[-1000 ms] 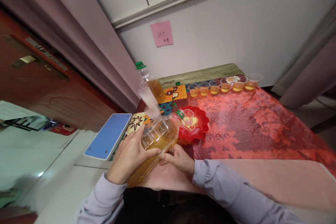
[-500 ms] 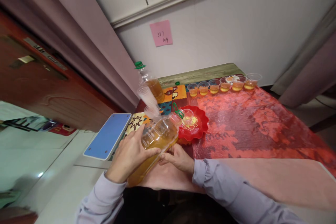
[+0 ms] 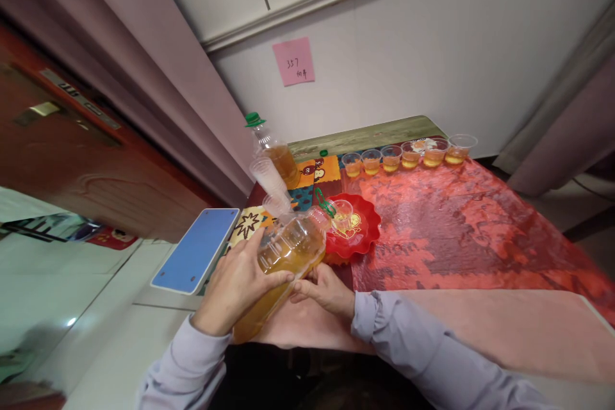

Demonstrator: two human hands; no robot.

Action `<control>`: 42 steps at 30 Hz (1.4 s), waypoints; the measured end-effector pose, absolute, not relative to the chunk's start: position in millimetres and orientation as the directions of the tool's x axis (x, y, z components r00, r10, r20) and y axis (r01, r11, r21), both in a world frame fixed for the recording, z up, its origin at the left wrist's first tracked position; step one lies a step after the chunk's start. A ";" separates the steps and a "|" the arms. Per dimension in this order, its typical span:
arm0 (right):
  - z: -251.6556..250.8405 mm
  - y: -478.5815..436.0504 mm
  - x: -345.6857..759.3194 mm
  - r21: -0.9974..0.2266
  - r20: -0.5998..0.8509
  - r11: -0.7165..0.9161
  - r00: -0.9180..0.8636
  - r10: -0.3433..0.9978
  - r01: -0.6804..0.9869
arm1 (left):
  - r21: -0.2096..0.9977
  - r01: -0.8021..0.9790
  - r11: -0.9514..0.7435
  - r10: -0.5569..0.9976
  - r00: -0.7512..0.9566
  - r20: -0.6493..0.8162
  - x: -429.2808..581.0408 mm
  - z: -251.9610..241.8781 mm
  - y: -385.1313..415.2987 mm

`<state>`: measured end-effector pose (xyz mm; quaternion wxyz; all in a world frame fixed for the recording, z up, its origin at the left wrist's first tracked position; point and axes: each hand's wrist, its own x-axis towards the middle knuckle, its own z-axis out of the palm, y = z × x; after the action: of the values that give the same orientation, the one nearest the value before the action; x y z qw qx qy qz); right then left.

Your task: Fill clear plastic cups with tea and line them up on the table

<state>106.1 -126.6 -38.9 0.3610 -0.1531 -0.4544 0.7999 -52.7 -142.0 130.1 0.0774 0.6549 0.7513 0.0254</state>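
Both my hands hold a large clear bottle point(image 3: 288, 250) of amber liquid, tilted with its open neck toward a small clear cup point(image 3: 343, 213). My left hand point(image 3: 235, 285) is wrapped over the bottle's side. My right hand point(image 3: 324, 288) is closed under its lower body. The cup stands on a red scalloped plate point(image 3: 368, 230) and holds a little amber liquid. A green cap ring hangs at the bottle's neck.
Several filled cups point(image 3: 408, 155) line the table's far edge on a red patterned cloth point(image 3: 456, 224). A second capped bottle point(image 3: 273, 150) and a stack of empty cups point(image 3: 270, 182) stand at the left. A blue-topped device point(image 3: 196, 250) lies beside the table.
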 end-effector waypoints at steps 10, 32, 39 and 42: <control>-36.2 -126.1 108.2 -0.849 0.087 -0.313 -0.697 0.712 -0.426 | 0.137 0.983 0.124 0.991 -0.117 -0.060 -53.1 127.8 -141.8; -39.8 -126.5 106.1 -0.841 0.101 -0.307 -0.688 0.719 -0.445 | 0.125 0.983 0.135 0.989 -0.125 -0.084 -50.7 130.4 -141.9; -40.7 -127.0 106.5 -0.846 0.106 -0.299 -0.689 0.717 -0.441 | 0.127 0.984 0.126 0.991 -0.119 -0.065 -51.7 129.4 -141.4; -40.6 -126.7 106.3 -0.846 0.102 -0.300 -0.686 0.721 -0.441 | 0.126 0.985 0.121 0.992 -0.115 -0.048 -52.2 128.5 -141.4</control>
<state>106.3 -126.7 -40.6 0.3666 -0.1508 -0.4643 0.7920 -52.2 -141.4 128.5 0.0597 0.6623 0.7462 0.0313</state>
